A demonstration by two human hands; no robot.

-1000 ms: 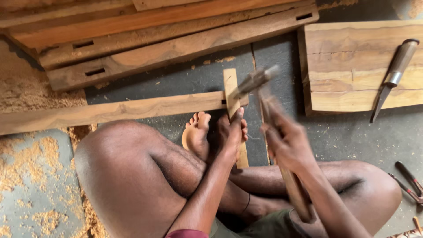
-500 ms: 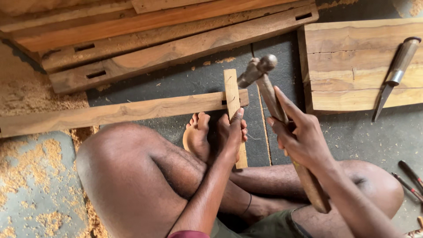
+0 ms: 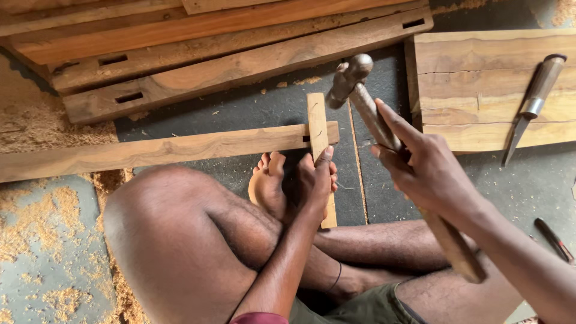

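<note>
My right hand (image 3: 429, 171) grips the wooden handle of a hammer (image 3: 384, 129), whose metal head (image 3: 348, 78) is raised above the floor, right of the joint. My left hand (image 3: 317, 183) clasps a short upright wooden piece (image 3: 318, 129) that crosses the end of a long horizontal wooden rail (image 3: 150, 153). My bare foot (image 3: 268, 183) rests just left of that hand, beside the short piece. I sit cross-legged on the dark floor.
Several long mortised timbers (image 3: 240, 60) lie stacked at the top. A thick plank (image 3: 480, 90) sits at the right with a chisel (image 3: 531, 108) on it. Sawdust (image 3: 36, 222) covers the floor at left. A small tool (image 3: 555, 240) lies at the right edge.
The hammer went from low at the top of the short piece to raised and to the right, away from the joint. My left hand has kept its hold on the short piece.
</note>
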